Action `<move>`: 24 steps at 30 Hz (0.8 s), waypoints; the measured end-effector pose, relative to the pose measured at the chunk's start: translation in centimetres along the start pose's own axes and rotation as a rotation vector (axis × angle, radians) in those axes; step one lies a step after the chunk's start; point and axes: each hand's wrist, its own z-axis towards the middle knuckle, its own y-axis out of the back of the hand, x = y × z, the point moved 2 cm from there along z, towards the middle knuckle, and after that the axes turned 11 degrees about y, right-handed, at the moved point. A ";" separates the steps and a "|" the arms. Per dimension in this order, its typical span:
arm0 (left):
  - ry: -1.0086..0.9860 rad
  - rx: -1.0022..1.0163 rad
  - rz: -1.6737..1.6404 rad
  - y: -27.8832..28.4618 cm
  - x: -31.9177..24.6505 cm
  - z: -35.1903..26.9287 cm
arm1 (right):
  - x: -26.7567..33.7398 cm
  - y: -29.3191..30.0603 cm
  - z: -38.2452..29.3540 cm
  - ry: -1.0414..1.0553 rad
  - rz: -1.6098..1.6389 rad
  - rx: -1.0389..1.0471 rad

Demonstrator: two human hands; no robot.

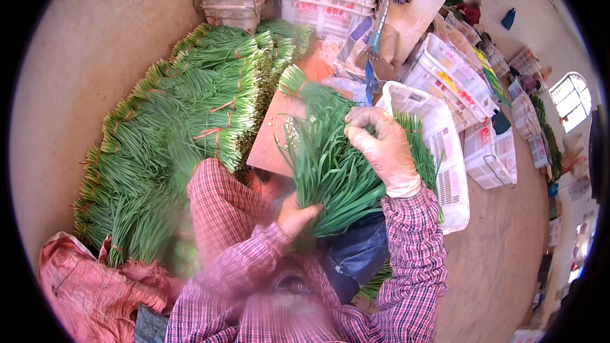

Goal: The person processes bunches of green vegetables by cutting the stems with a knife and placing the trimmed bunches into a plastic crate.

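My bare left hand [298, 216] grips a large bundle of green garlic chives [333, 162] low on its leafy side, thumb over the leaves. The bundle lies across my lap, its pale cut ends and a red tie pointing up and left over a reddish board [274, 138]. Above the leaves is my right hand [381, 147] in a pale thin glove, thumb and forefinger curled nearly together; whether a leaf is pinched between them cannot be told. Small pale trimmings are scattered on the board. Right of the bundle, a white plastic crate [448, 171] holds more tied chives [413, 128].
A big pile of tied chive bundles [190, 90] lies on the left against the wall. Stacked white crates [329, 9] stand at the top. More crates [491, 152] are on the right. A red woven sack [95, 281] lies lower left. A person [471, 11] is far off.
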 end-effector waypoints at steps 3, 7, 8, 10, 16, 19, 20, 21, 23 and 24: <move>0.017 0.021 -0.040 0.3 0.1 0.2 | 1.9 0.9 0.3 0.171 -0.155 0.012; -0.097 -0.099 -0.139 0.8 -2.4 0.7 | 6.1 1.7 -0.9 0.418 -0.558 -0.097; -0.063 -0.092 -0.220 1.6 -2.3 1.6 | 6.1 2.1 -1.9 0.446 -0.630 -0.091; 0.001 -0.092 -0.381 2.5 -3.4 2.5 | 5.7 2.3 -4.9 0.192 -0.387 -0.102; 0.296 -0.081 -0.661 0.1 -6.6 1.5 | -3.9 -1.2 -16.8 -0.571 0.020 0.247; 0.297 -0.058 -0.672 0.5 -5.9 1.6 | -4.9 -5.1 -18.5 -0.654 0.172 0.355; 0.300 -0.046 -0.676 0.6 -5.5 2.0 | -4.8 -6.5 -18.7 -0.637 0.253 0.294; 0.302 -0.041 -0.678 0.8 -5.1 2.3 | -5.0 -7.9 -19.1 -0.620 0.340 0.234; 0.347 -0.033 -0.655 1.1 -4.9 3.1 | -5.5 -9.9 -19.1 -0.702 0.590 0.119; 0.403 -0.027 -0.649 1.6 -4.5 3.8 | -6.0 -10.4 -19.7 -0.757 0.716 0.057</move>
